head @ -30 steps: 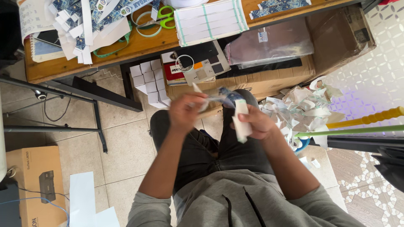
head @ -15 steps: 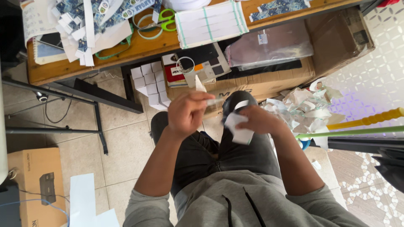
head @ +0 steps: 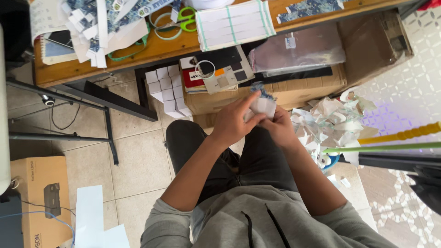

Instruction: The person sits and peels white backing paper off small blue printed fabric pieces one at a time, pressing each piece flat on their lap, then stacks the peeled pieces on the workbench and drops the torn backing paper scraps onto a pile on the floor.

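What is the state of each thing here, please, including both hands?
left hand: closed on the small folded paper piece
right hand: closed on the same piece
small folded paper piece: held up between both hands
green scissors: lying flat on the wooden table
small white boxes: stacked on the floor
paper scraps: crumpled in a heap

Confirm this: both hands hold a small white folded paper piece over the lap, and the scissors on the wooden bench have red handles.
Not quite. The scissors on the wooden bench have green handles, as the head view shows. The rest holds: the left hand and right hand hold the small white paper piece over the lap.
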